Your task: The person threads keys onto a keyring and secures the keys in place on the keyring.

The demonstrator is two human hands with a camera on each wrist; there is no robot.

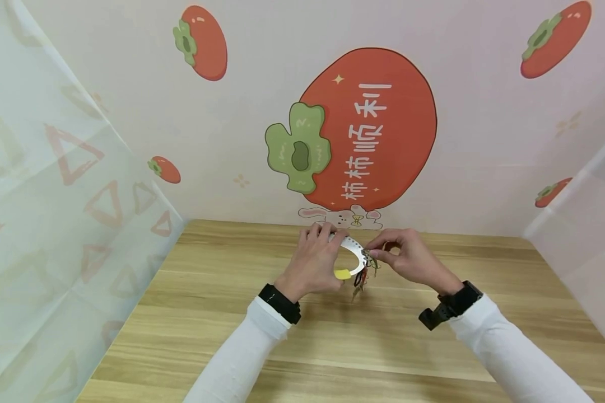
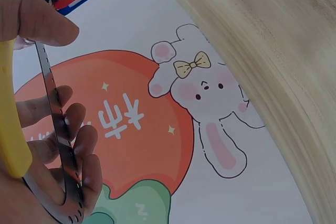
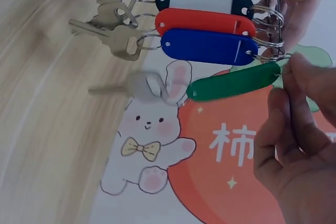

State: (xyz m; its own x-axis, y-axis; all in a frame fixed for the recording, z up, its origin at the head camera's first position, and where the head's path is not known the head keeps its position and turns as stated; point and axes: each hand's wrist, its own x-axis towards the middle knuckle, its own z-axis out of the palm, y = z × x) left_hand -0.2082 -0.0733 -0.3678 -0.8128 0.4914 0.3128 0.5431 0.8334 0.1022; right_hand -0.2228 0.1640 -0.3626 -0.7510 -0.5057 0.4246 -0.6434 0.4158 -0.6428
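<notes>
My left hand grips a flat metal ring with a row of small holes, by its yellow handle and rim. Hanging from that ring in the right wrist view are a black key tag with a white label, a red key tag and a blue key tag, each joined to keys. With thumb and finger, my right hand pinches the small split ring end of a green key tag, close beside the metal ring. A blurred key dangles from it.
Beneath both hands lies a wood-grain table. At its back edge rises a pale wall printed with red persimmons and a rabbit. A patterned sheet borders the left side, and another pale panel the right.
</notes>
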